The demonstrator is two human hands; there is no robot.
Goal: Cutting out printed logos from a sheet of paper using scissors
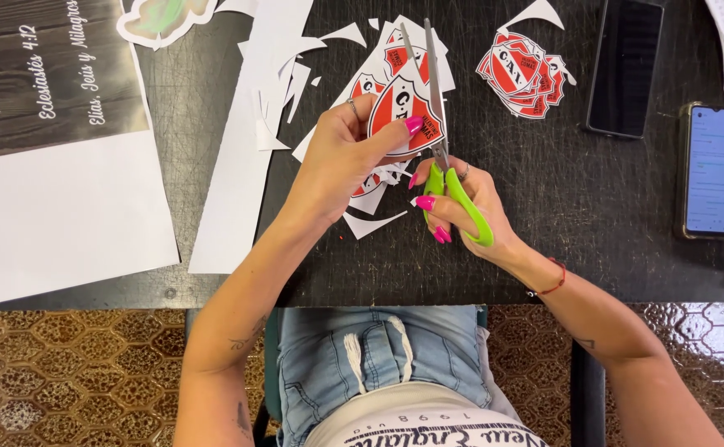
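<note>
My left hand [341, 153] holds a red and white shield-shaped paper cutout [397, 109] by its lower edge, thumb pressed on its face. My right hand [465, 207] grips green-handled scissors [453, 194], fingers through the loops. The open blades point away from me and straddle the right edge of the shield. Both hands hover above the black cutting mat [560, 215]. Under them lie white paper offcuts [374, 222] and more printed shields, partly hidden by the held piece.
A stack of cut shield shapes [523, 74] lies at the back right. Two phones rest on the right, one dark [624, 66] and one lit [712, 170]. White paper strips [246, 165] and a large printed sheet [56, 165] cover the left.
</note>
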